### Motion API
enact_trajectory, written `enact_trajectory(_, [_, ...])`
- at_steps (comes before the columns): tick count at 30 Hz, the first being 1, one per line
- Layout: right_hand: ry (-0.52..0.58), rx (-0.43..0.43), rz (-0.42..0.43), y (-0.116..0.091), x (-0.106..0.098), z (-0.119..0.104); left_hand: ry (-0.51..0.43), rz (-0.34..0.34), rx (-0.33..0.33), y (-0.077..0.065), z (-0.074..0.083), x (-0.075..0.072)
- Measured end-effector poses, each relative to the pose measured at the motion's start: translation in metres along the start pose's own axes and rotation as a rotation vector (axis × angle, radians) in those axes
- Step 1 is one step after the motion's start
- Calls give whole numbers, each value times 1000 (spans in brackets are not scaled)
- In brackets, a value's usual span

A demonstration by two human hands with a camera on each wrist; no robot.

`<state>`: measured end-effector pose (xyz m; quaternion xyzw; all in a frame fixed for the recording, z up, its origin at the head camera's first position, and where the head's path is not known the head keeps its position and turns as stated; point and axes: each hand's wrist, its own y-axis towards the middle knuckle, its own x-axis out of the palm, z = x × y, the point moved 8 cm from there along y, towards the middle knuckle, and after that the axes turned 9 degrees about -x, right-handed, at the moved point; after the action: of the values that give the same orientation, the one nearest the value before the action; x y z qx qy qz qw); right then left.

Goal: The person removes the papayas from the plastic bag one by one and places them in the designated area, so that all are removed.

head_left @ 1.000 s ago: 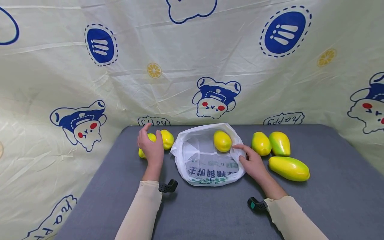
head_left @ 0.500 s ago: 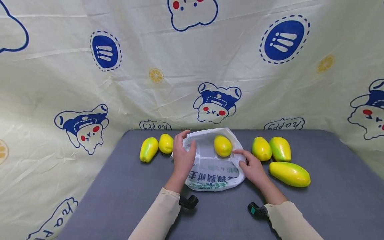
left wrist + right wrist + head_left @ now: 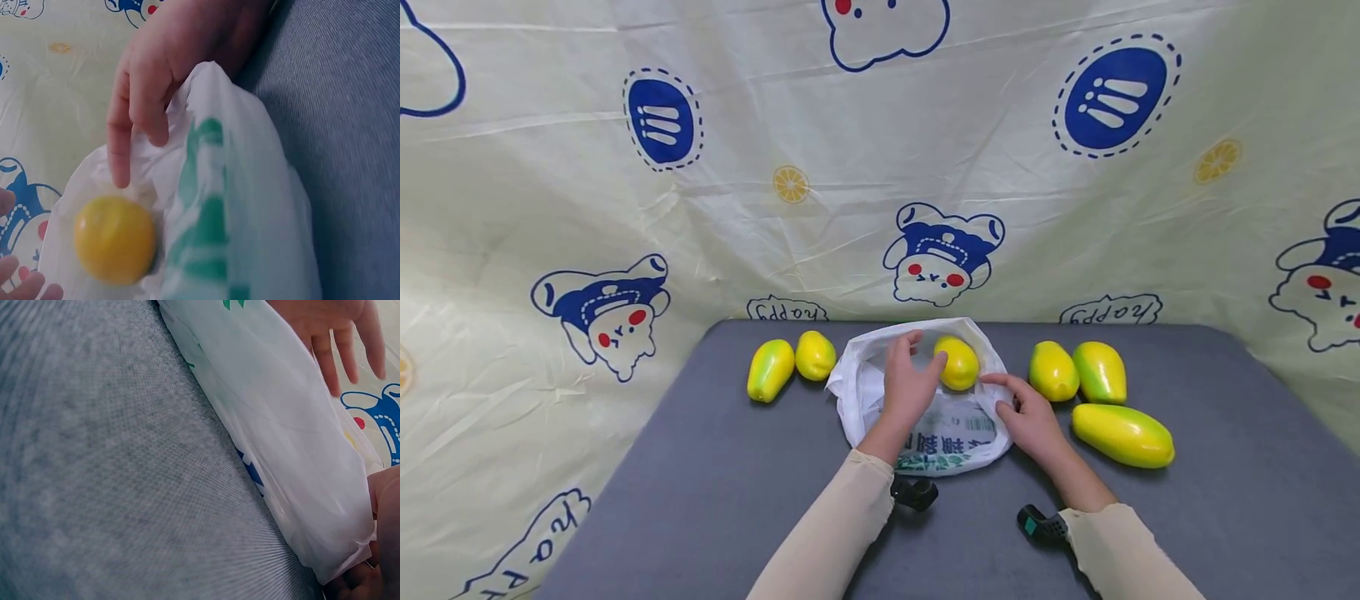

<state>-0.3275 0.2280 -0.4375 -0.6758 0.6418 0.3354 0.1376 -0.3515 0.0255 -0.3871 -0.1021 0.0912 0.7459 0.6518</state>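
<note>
A white plastic bag [image 3: 848,392] with dark and green print lies mouth up in the middle of the table. A yellow papaya [image 3: 958,367] rests inside, towards the far right of the opening. My right hand [image 3: 1036,421] holds the bag's right edge; in the right wrist view its fingers [image 3: 384,494] are on both sides of the plastic. Over the bag's mouth is my left hand [image 3: 912,392], fingers spread and holding nothing, with its thumb close to the papaya. In the left wrist view, left fingertips [image 3: 28,286] show at the lower left, apart from the papaya [image 3: 115,240].
Left of the bag lie a yellow-green papaya [image 3: 771,371] and a smaller yellow one [image 3: 815,356]. To the right are two papayas [image 3: 1053,371] side by side and a longer papaya [image 3: 1123,435] nearer me. A printed curtain [image 3: 850,233] hangs behind the grey table [image 3: 685,500].
My left hand has moved right, from beside the papayas on the left to over the bag's mouth. My right hand stays at the bag's right edge.
</note>
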Motion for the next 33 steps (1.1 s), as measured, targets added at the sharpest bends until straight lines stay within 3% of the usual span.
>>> enact_trajectory(5, [1,-1,-1,0,2,-4,10,-33,-84,3,-6,19])
enact_trajectory(15, [-5,1,6,0,1,-2,66,-7,-189,9,-21,41])
enact_trajectory(22, [-24,-1,12,1,2,0,73,24,-156,11,-20,50])
enact_trajectory(33, [-7,-8,8,0,1,-1,101,-9,-75,13,-15,56])
